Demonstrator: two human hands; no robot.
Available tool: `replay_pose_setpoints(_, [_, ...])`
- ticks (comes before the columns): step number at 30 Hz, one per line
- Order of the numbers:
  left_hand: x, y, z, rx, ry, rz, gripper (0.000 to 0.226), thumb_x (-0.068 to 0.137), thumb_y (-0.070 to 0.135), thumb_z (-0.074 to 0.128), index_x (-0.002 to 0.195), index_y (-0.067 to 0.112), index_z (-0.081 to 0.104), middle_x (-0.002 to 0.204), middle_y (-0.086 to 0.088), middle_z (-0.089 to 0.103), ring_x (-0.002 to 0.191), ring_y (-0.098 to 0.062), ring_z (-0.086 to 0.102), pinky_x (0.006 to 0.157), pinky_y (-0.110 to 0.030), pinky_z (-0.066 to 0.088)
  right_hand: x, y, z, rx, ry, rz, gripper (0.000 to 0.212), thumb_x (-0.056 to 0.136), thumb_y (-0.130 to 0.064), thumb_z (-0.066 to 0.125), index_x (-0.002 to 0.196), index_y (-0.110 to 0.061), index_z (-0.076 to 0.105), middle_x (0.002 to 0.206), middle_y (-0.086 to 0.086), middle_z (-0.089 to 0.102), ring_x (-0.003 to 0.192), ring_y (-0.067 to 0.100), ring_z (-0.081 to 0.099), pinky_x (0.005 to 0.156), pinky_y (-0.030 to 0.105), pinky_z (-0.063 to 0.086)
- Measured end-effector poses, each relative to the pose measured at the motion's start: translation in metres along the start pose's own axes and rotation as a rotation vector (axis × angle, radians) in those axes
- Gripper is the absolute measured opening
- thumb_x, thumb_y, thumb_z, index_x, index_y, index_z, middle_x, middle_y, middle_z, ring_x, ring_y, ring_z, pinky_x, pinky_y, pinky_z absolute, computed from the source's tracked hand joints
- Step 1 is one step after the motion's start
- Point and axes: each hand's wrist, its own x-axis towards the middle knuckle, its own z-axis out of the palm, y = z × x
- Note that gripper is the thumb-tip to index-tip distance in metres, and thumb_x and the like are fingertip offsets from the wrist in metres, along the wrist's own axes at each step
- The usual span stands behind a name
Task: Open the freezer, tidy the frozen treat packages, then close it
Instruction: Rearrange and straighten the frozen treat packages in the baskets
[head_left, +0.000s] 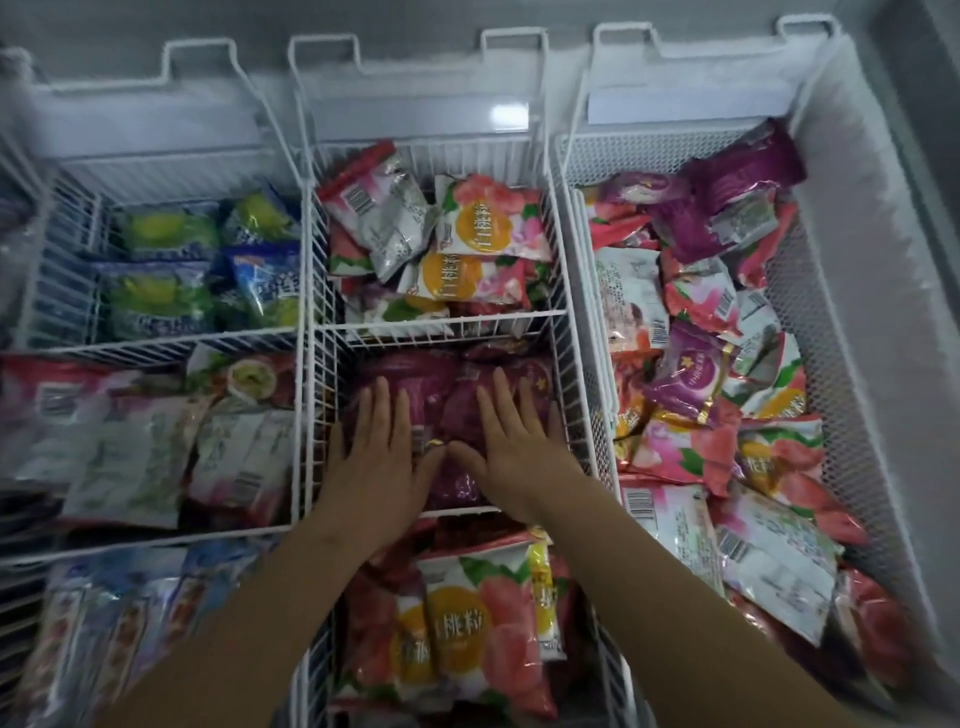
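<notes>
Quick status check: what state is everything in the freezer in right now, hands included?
Freezer: open, baskets exposed.
Purple packages: lying in the middle compartment of the centre basket, under both hands.
Left hand: open, flat on that pile.
Right hand: open, flat on that pile.
Right basket packages: jumbled, purple and pink mixed.

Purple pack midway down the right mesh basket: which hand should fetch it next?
Probably right. The right hand lies beside the mesh basket; the left hand would have to cross it to reach the purple pack.
</notes>
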Motion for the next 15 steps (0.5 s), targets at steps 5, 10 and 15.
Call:
replay_pose_setpoints(5, [0.011, 0.009, -0.013, 0.012, -0.033, -0.02, 0.093, 0.08, 0.071, -0.011, 0.15, 0.011, -0.02, 0.153, -0.01, -0.034, 0.143, -0.025, -0.029, 0.118, -0.053, -0.002, -0.014, -0.004, -0.011, 0.016, 0.06, -0.039, 0.084, 0.089, -0.074, 0.0, 0.153, -0.022, -0.016, 0.156, -0.001, -0.034, 0.145, 0.024, -0.028, 0.119, 0.054, -0.001])
replay_pose_setpoints(10, [0.013, 0.05, -0.044, -0.077, 0.254, 0.205, 0.078, 0.097, 0.064, 0.009, 0.148, 0.015, -0.025, 0.155, -0.006, -0.033, 0.145, -0.021, -0.025, 0.119, -0.048, 0.0, -0.045, 0.033, -0.039, 0.195, 0.589, -0.091, 0.065, 0.104, -0.052, 0.016, 0.156, -0.016, 0.003, 0.163, 0.003, -0.011, 0.149, 0.017, -0.015, 0.121, 0.043, 0.0])
replay_pose_setpoints(15, [0.055, 0.146, -0.077, -0.122, 0.359, 0.519, 0.065, 0.102, 0.04, 0.032, 0.154, 0.01, 0.005, 0.162, -0.005, -0.006, 0.148, -0.02, -0.011, 0.12, -0.046, 0.005, -0.056, 0.121, -0.057, 0.291, 0.674, 0.229, 0.057, 0.105, -0.039, 0.027, 0.156, -0.017, 0.011, 0.164, 0.001, -0.001, 0.15, 0.016, -0.009, 0.122, 0.044, 0.008])
